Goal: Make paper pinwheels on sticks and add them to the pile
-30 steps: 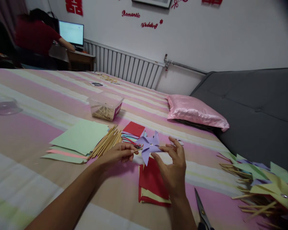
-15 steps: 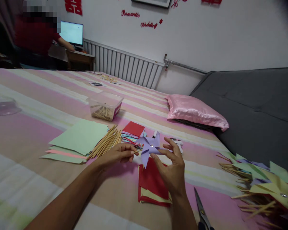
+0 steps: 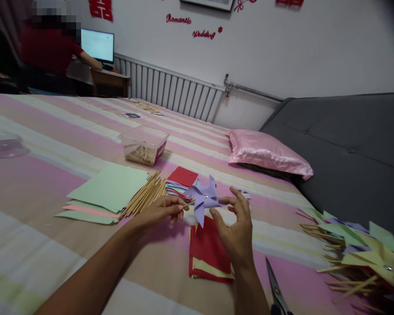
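1. We are pinching the thin stick (image 3: 190,204) of a purple pinwheel (image 3: 205,197) between the thumb and fingers of our left hand (image 3: 169,208); the pinwheel is hanging between both hands, around the far edge of the red paper (image 3: 212,249).
2. Our right hand (image 3: 235,223) is standing half curled, thumb and forefinger parted beside the pinwheel's right blade; we cannot tell whether they are touching it.
3. We are judging the pinwheel very light, its paper springy but easily creased, so the blades are calling for a soft touch. The stick is looking stiffer and offering the surer hold.
4. On the left, loose sticks (image 3: 146,192) are lying near our left hand; a stack of small papers (image 3: 183,176) is sitting just beyond it.
5. On the right, striped sheet (image 3: 282,223) is stretching towards the finished pinwheels (image 3: 364,253), while scissors (image 3: 277,293) are pointing their tip away at near right.
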A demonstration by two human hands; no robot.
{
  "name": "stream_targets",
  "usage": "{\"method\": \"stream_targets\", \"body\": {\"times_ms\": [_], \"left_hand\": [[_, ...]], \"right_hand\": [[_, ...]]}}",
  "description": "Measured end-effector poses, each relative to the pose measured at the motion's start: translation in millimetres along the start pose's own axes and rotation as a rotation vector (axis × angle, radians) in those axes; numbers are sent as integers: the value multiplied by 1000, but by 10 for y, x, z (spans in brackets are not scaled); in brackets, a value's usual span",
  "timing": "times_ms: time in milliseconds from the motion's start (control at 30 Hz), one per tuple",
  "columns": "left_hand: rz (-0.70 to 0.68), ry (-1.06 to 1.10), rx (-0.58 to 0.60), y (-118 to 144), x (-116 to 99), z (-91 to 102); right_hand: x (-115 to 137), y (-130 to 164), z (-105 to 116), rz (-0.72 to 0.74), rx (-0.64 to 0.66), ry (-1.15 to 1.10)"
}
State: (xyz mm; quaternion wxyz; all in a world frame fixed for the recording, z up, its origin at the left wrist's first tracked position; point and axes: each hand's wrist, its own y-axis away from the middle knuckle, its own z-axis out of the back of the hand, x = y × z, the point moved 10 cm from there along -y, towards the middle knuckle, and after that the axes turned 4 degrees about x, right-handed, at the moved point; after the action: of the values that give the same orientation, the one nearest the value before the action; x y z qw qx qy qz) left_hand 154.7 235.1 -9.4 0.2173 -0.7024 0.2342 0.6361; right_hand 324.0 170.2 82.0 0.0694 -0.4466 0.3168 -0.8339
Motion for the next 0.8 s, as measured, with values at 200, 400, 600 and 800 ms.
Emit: {"method": "stream_targets", "body": {"times_ms": [200,400,600,800], "left_hand": [[-41,28,-43,-11,-33,53],[-76,74,-45,-16,-81,45],[-81,97,6,-6,-84,-9],[-41,80,1,21,-105,-58]], "right_hand": [[14,92,176,-28,-232,-73],[283,85,-33,111,-64,7],[149,136,-320,36,100,-67],[118,180,-301,-2,47,-118]]}}
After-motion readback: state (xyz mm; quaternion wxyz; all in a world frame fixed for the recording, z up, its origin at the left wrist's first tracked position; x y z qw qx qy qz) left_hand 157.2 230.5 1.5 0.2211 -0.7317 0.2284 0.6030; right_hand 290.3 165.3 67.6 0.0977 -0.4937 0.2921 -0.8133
